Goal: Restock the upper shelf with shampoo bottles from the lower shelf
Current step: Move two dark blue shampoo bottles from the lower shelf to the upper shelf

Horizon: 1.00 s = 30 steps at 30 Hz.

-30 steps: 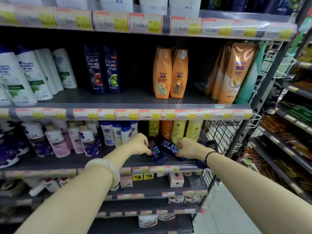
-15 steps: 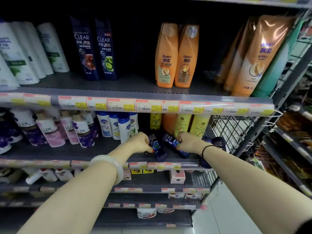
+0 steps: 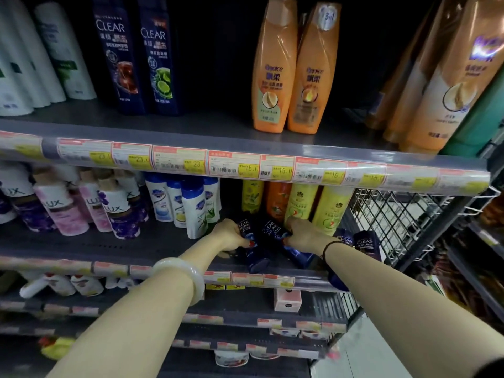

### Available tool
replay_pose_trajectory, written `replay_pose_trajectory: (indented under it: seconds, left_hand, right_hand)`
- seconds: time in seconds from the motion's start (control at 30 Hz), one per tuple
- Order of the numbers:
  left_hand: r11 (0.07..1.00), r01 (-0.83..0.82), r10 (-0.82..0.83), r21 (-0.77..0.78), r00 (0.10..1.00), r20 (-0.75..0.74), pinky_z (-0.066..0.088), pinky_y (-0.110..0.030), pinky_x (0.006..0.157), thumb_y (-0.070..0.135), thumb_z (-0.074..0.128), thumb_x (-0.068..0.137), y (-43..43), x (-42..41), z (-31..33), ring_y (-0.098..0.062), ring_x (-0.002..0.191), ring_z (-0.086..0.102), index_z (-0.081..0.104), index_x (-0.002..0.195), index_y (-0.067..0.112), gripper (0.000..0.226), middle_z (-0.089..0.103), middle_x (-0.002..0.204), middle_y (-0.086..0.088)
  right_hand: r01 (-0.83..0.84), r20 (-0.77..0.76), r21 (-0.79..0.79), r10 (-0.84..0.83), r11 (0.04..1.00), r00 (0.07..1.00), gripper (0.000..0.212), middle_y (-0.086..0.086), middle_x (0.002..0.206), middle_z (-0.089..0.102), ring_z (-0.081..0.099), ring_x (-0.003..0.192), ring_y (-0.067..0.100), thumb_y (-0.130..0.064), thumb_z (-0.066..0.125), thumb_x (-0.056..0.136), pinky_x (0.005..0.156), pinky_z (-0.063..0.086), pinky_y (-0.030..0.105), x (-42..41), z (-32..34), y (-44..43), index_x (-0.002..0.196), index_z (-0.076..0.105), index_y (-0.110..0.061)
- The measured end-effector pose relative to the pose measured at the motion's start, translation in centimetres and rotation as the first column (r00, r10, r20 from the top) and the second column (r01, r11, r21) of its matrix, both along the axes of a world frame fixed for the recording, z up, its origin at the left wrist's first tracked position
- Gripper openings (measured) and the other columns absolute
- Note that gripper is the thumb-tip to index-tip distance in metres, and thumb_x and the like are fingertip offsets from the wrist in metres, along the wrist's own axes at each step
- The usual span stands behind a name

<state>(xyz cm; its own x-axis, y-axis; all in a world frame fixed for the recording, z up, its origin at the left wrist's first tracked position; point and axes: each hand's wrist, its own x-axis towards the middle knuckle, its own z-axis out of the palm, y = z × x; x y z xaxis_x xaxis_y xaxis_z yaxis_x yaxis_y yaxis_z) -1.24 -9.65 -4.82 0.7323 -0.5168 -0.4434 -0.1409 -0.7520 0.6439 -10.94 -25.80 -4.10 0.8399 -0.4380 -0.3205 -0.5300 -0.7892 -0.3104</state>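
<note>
Head view: both hands are wrapping around small dark blue bottles lying on the lower shelf (image 3: 81, 246). The left hand (image 3: 231, 236) is closing on the left bottle (image 3: 252, 249), and the right hand (image 3: 305, 234) is closing on the right bottle (image 3: 289, 246). Both are sitting just in front of the yellow bottles (image 3: 313, 208), near the shelf's front edge.

To do this pickup well, I'd be getting the fingers fully round each body before lifting, then drawing them out toward me so they're clearing the price rail (image 3: 245, 167) above (it's overhanging a fair bit). The gap beside the tall Clear bottles (image 3: 136, 55) on the upper shelf (image 3: 218, 126) looks like the natural landing spot.

Orientation: both are lying tipped over, long axes running front to back. The rounded blue ends are pointing toward me and down; the far ends are probably angling toward each other, though it's dim in there.
</note>
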Motion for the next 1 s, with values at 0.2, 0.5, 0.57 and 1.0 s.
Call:
replay_pose_trajectory:
  seconds: [0.2, 0.5, 0.57, 1.0]
  left_hand:
    - [0.994, -0.1, 0.098, -0.042, 0.993, -0.062, 0.056, -0.034, 0.08, 0.024, 0.07, 0.083, -0.6, 0.7, -1.0, -0.022, 0.089, 0.062, 0.054, 0.116, 0.002, 0.042, 0.06, 0.104, -0.013]
    - [0.949, -0.278, 0.224, -0.147, 0.925, -0.306, 0.055, -0.03, 0.064, 0.015, 0.074, 0.079, -0.9, 0.2, -1.5, -0.025, 0.096, 0.059, 0.049, 0.124, 0.005, 0.053, 0.058, 0.115, -0.015]
    - [0.929, -0.323, 0.247, -0.178, 0.903, -0.35, 0.054, -0.029, 0.063, 0.013, 0.075, 0.078, -1.1, -0.1, -1.7, -0.025, 0.098, 0.056, 0.05, 0.126, 0.005, 0.055, 0.057, 0.122, -0.015]
    - [0.844, -0.482, 0.28, -0.234, 0.769, -0.575, 0.047, -0.034, 0.088, 0.001, 0.07, 0.08, -2.5, -1.2, -2.4, -0.031, 0.113, 0.054, 0.051, 0.116, 0.006, 0.041, 0.055, 0.124, -0.018]
  right_hand:
    - [-0.006, 0.014, 0.034, 0.005, 0.999, 1.0, 0.036, 0.019, 0.119, 0.058, 0.057, 0.101, 0.03, -0.015, 0.052, 0.088, 0.078, 0.047, 0.034, 0.4, -0.6, -0.8, 0.12, 0.048, -0.001]
    - [0.048, 0.044, 0.057, -0.051, 0.997, 0.998, 0.033, 0.018, 0.119, 0.057, 0.047, 0.089, 0.021, -0.013, 0.051, 0.092, 0.067, 0.039, 0.027, 0.5, -1.4, -0.8, 0.122, 0.047, 0.0]
    - [0.063, 0.051, 0.071, -0.067, 0.996, 0.996, 0.03, 0.015, 0.107, 0.057, 0.047, 0.087, 0.021, -0.012, 0.052, 0.091, 0.053, 0.035, 0.024, 0.5, -1.6, -0.9, 0.118, 0.05, 0.0]
    - [0.158, 0.059, 0.221, -0.175, 0.962, 0.983, 0.02, 0.005, 0.085, 0.05, 0.049, 0.085, 0.022, -0.019, 0.059, 0.089, 0.048, 0.033, 0.022, 0.2, -1.7, -1.0, 0.095, 0.047, -0.004]
